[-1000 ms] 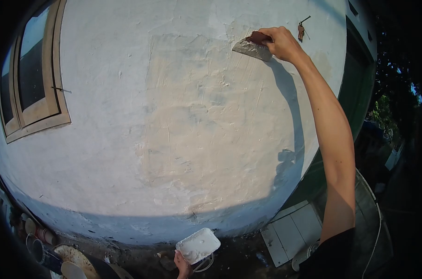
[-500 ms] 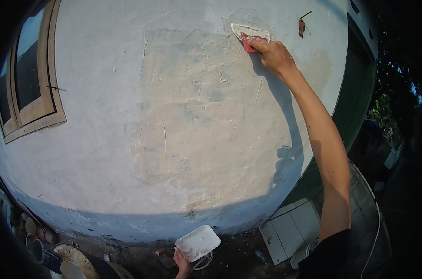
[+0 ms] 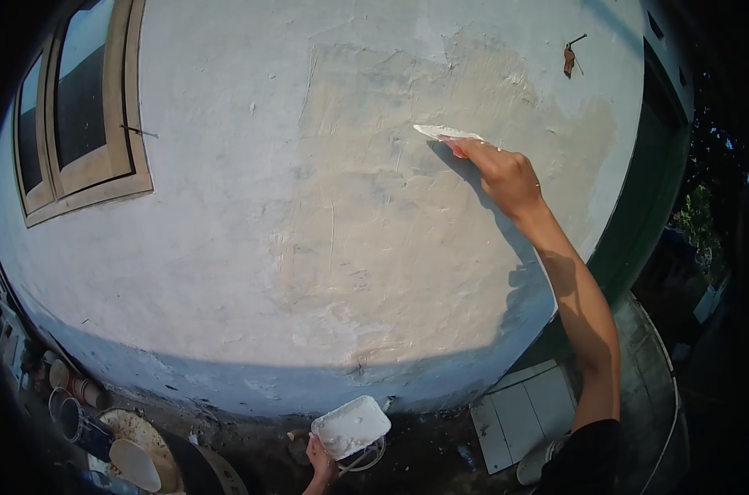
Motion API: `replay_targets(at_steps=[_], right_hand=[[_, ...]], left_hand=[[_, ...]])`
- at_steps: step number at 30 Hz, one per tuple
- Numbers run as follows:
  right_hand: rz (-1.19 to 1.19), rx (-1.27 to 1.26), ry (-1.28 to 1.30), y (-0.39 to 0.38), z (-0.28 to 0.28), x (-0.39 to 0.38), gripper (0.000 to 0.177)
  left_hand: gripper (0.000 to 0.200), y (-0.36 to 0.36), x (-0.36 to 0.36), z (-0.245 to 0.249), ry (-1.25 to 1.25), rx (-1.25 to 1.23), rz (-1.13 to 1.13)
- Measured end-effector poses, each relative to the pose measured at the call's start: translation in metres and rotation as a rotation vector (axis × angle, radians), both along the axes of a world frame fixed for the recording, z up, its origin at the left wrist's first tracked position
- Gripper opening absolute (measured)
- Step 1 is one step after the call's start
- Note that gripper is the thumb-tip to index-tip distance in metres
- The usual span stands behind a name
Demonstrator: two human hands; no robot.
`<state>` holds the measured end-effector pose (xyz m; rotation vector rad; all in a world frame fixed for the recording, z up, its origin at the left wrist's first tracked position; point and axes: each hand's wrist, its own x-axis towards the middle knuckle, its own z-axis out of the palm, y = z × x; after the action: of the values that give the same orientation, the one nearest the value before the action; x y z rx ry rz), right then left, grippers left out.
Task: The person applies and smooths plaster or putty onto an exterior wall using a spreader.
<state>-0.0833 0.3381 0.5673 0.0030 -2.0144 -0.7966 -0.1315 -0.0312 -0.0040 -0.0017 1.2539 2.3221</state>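
One putty knife (image 3: 444, 132) up-left of right grip (image 3: 506, 175); tray (image 3: 351, 426) atop left grip (image 3: 321, 462)

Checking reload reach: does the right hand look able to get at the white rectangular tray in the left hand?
Probably yes: the right hand, holding a flat scraper against the pale wall, has only open air between it and the white rectangular tray, held low by the left hand.

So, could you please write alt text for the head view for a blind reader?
A right hand holds a putty knife against a patchy white wall; the left hand holds a white tray below. A window sits at upper left.
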Motion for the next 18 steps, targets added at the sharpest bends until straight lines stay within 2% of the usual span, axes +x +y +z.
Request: replay_targets(at_steps=[1, 2, 3, 4, 7, 11, 12, 14, 18], right_hand=[[0.008, 0.067, 0.082, -0.002, 0.029, -0.002, 0.037], [-0.036, -0.008, 0.180, -0.011, 0.080, -0.009, 0.038], [-0.051, 0.009, 0.236, -0.006, 0.105, -0.017, 0.038], [-0.069, 0.024, 0.293, -0.003, 0.118, -0.027, 0.038], [-0.105, 0.009, 0.224, -0.005, 0.127, -0.059, 0.039], [-0.055, -0.065, 0.074, -0.024, 0.050, -0.096, 0.037], [-0.012, -0.060, 0.047, -0.028, 0.021, -0.101, 0.035], [-0.083, 0.051, -0.009, -0.038, -0.038, -0.109, 0.033], [-0.120, -0.073, -0.189, -0.060, -0.151, -0.114, 0.038]], left_hand=[[0.053, -0.007, -0.001, 0.005, -0.011, -0.011, 0.013], [0.053, -0.023, -0.001, 0.003, -0.021, -0.026, 0.046], [0.053, -0.026, -0.008, 0.001, -0.021, -0.033, 0.055], [0.054, -0.030, -0.013, -0.001, -0.020, -0.041, 0.062], [0.051, -0.048, -0.018, 0.010, -0.060, 0.022, 0.074], [0.050, -0.073, -0.029, 0.023, -0.114, 0.045, 0.041], [0.051, -0.079, -0.031, 0.025, -0.128, 0.061, 0.032], [0.052, -0.086, -0.038, 0.024, -0.147, 0.097, 0.010], [0.053, -0.098, -0.046, 0.029, -0.105, 0.075, -0.032]])
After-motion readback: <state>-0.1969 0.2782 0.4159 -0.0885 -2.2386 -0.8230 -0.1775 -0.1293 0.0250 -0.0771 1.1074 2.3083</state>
